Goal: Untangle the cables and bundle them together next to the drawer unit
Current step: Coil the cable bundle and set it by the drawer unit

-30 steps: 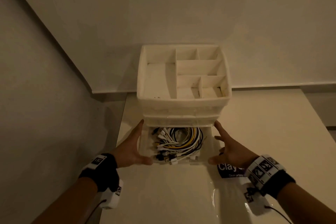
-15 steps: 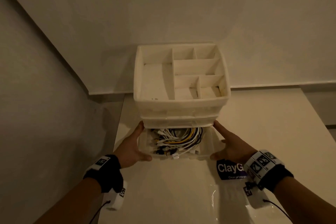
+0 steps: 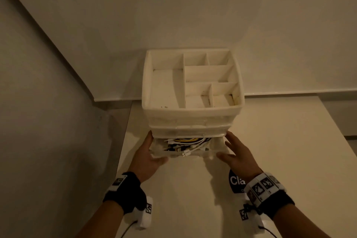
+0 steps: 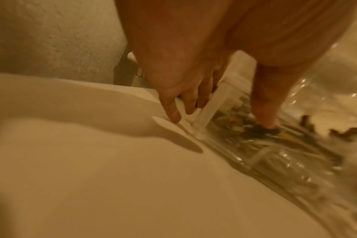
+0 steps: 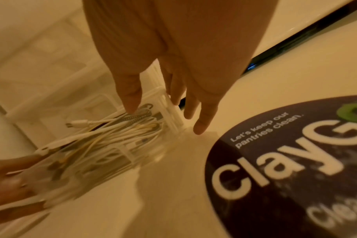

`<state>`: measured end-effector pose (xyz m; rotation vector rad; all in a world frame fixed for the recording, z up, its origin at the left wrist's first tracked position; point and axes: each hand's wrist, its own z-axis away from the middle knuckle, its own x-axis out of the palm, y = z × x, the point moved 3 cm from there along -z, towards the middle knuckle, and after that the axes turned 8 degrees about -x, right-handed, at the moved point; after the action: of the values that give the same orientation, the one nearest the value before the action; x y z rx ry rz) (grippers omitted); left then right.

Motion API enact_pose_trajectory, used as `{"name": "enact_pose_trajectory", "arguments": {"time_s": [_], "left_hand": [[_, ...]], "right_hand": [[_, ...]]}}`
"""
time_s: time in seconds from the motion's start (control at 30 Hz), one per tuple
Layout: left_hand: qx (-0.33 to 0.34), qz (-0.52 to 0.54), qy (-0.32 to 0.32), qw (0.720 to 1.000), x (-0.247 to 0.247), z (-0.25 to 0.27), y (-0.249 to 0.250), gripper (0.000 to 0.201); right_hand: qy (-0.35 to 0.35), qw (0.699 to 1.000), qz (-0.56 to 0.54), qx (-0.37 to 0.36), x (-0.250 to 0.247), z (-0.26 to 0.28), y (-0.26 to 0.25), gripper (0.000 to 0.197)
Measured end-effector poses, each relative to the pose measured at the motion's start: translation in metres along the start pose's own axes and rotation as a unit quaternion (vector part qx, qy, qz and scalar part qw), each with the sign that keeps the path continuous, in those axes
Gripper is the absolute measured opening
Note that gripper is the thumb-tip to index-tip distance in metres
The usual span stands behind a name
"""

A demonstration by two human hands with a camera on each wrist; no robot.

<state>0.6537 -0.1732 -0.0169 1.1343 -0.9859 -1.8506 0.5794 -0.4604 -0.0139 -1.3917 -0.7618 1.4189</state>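
A white drawer unit (image 3: 193, 116) with an open divided tray on top stands at the back of the table. Its clear bottom drawer (image 3: 212, 152) sticks out a little, holding a tangle of white, yellow and black cables (image 3: 185, 142) (image 5: 112, 132) (image 4: 245, 128). My left hand (image 3: 146, 158) (image 4: 183, 80) is at the drawer's left front corner, fingers along the side wall, thumb pressing the front. My right hand (image 3: 235, 152) (image 5: 173, 64) is spread beside the right front corner, fingers straight, thumb over the drawer's rim (image 5: 173, 112).
The unit sits on a glossy cream table (image 3: 270, 141) in a corner. A wall runs close along the left, another behind. A dark round "Clay" sticker (image 3: 234, 180) (image 5: 296, 161) lies on the table under my right wrist.
The bottom drawer has slid back into the unit, hiding most of the cables. Both hands moved forward with it, and my right hand's fingers have spread.
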Motion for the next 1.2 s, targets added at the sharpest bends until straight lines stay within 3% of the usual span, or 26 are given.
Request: {"name": "enact_pose_trajectory", "arguments": {"time_s": [0.07,0.13,0.2,0.27,0.47,0.67,0.8,1.07,1.13,1.2], "left_hand": [[0.003,0.032,-0.002,0.999,0.013,0.009,0.006,0.117],[-0.007,0.025,0.062,0.998,0.025,0.013,0.017,0.131],[-0.031,-0.014,0.135,0.99,0.032,0.014,0.025,0.143],[-0.058,-0.016,0.158,0.986,0.038,0.012,0.027,0.149],[-0.082,-0.015,0.192,0.978,0.042,0.004,0.026,0.137],[-0.103,0.018,0.229,0.968,0.047,-0.001,0.03,0.127],[-0.166,-0.015,0.246,0.955,0.052,-0.004,0.038,0.125],[-0.153,-0.011,0.238,0.959,0.05,-0.006,0.035,0.123],[-0.109,0.022,0.213,0.971,0.043,-0.006,0.027,0.119],[-0.054,0.074,0.168,0.982,0.034,-0.003,0.021,0.11]], "right_hand": [[0.019,0.999,-0.028,0.023,0.01,0.004,-0.002,0.093],[0.06,0.997,-0.033,0.029,0.018,0.003,-0.011,0.105],[0.089,0.995,-0.043,0.011,0.025,-0.004,-0.021,0.104],[0.107,0.993,-0.046,0.007,0.031,-0.012,-0.027,0.099],[0.171,0.982,0.014,0.074,0.051,-0.019,-0.022,0.111],[0.205,0.965,0.001,0.161,0.056,-0.03,-0.025,0.106],[0.225,0.953,0.021,0.199,0.062,-0.028,-0.039,0.105],[0.215,0.964,0.0,0.156,0.061,-0.022,-0.031,0.105],[0.187,0.972,-0.055,0.13,0.053,-0.019,-0.025,0.1],[0.142,0.979,-0.097,0.11,0.037,-0.015,-0.021,0.082]]}}
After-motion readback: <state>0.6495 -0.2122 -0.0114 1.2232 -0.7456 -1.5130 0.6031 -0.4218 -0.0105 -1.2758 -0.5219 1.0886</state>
